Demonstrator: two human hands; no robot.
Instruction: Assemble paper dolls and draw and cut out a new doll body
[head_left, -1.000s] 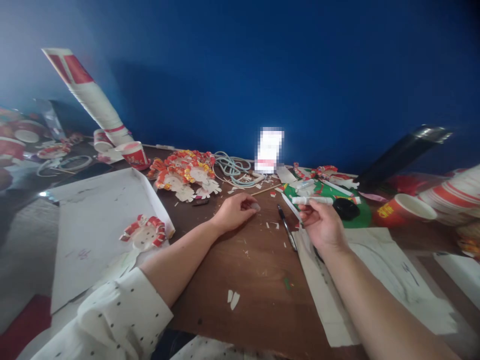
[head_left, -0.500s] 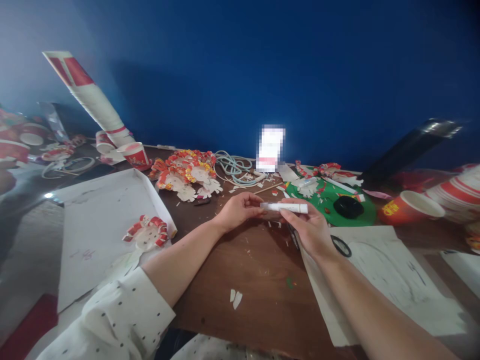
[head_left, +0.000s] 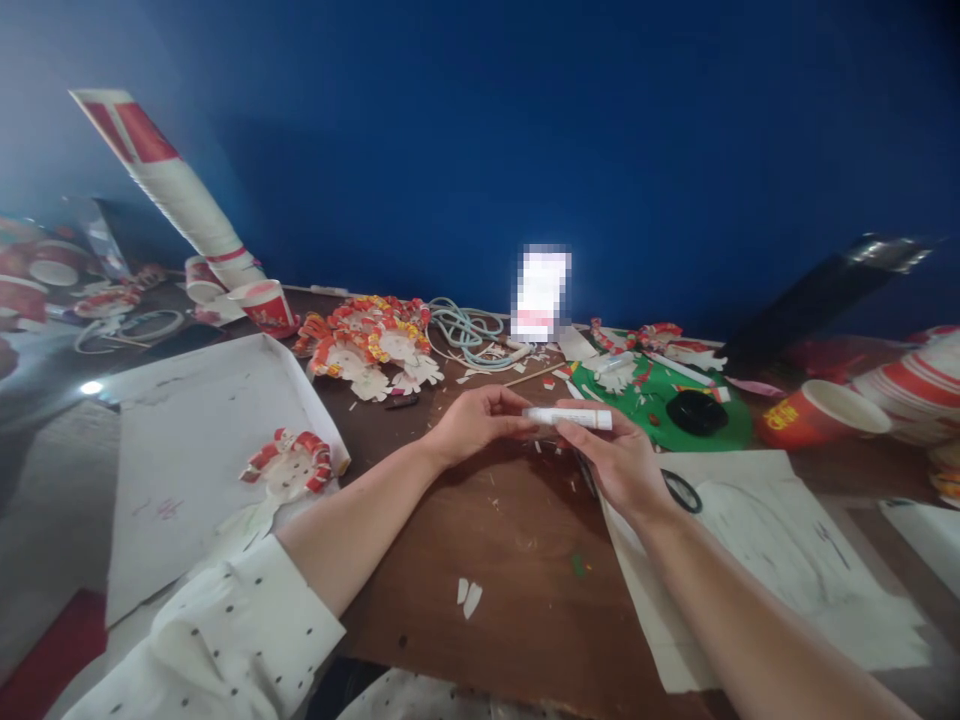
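Observation:
A white marker pen (head_left: 581, 417) is held level over the middle of the table. My right hand (head_left: 611, 455) grips its barrel, the thumb along the near side. At the pen's left end, the fingers and thumb of my left hand (head_left: 480, 420) are pinched on the tip, which they partly hide. Just below both hands, small white paper scraps (head_left: 470, 597) lie on the brown table (head_left: 510, 540). Dark scissors, with one handle loop (head_left: 682, 491) showing, rest beside my right wrist, partly covered by it.
A white box lid (head_left: 195, 430) at left carries a red-and-white paper cutout (head_left: 289, 465). Behind lie piled cutouts (head_left: 367, 345), a coiled cable (head_left: 465, 330) and a lit phone (head_left: 541, 295). Green paper (head_left: 720, 430), a paper cup (head_left: 825, 412) and white sheets (head_left: 787, 560) occupy the right.
Both hands still hold the marker pen, which has moved very slightly left. The view has shifted a little; the things on the table stay as they were.

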